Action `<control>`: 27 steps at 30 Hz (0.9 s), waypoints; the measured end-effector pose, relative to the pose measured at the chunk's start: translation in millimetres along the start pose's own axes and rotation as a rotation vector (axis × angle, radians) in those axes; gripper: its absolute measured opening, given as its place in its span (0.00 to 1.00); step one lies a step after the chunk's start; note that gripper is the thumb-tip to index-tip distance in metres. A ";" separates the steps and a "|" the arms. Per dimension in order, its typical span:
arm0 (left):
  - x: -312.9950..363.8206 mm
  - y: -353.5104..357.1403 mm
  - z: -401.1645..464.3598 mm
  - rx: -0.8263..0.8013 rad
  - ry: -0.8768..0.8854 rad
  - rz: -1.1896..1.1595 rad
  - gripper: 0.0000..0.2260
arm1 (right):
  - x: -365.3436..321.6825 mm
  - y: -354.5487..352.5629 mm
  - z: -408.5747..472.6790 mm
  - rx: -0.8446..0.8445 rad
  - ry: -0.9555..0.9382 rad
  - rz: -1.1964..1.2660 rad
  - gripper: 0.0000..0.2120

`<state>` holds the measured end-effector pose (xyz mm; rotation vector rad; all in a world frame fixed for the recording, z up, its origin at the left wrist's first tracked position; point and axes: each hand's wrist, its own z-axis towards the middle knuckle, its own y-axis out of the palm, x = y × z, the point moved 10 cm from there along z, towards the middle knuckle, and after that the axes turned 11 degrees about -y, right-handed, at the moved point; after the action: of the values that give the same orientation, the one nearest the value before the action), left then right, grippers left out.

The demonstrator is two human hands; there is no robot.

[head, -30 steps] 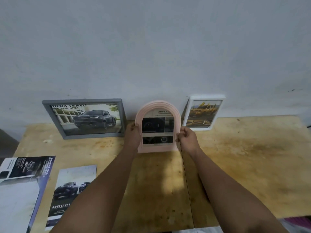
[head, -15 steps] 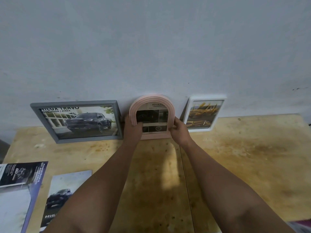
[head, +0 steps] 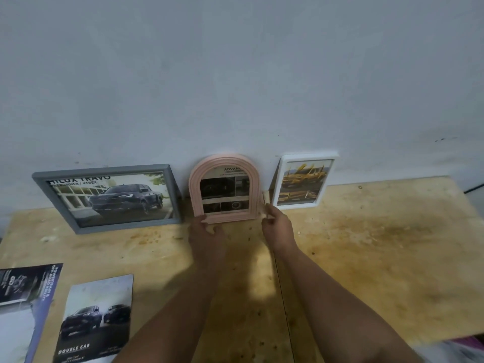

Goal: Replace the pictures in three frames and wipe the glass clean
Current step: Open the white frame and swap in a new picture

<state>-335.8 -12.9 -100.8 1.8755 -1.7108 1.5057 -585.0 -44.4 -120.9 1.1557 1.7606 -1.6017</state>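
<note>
Upright, ridged pink arched frame [head: 224, 188] leans on matte wall [head: 235, 74].

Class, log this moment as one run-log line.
pink arched frame: upright against wall | left hand: at its base | right hand: beside it

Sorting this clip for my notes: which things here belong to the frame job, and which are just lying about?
Job:
grey frame
pink arched frame
white frame
left hand, at the pink frame's base
right hand, beside its right edge

Lying about:
car leaflet
dark brochure
wooden table
</note>
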 end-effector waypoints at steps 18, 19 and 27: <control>86.3 199.5 -52.3 -0.454 0.030 0.041 0.41 | 24.2 -177.9 72.8 0.336 0.115 0.254 0.21; 89.2 202.1 -49.6 -0.444 0.038 0.039 0.41 | 21.9 -175.0 77.5 0.303 0.099 0.272 0.20; 100.6 196.2 -71.8 -0.354 0.273 0.045 0.16 | 40.9 -184.9 44.1 0.311 0.143 0.406 0.21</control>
<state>-554.5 -87.9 -83.2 1.3964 -1.7595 1.2978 -768.5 -67.6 -61.0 1.6859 1.2691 -1.6019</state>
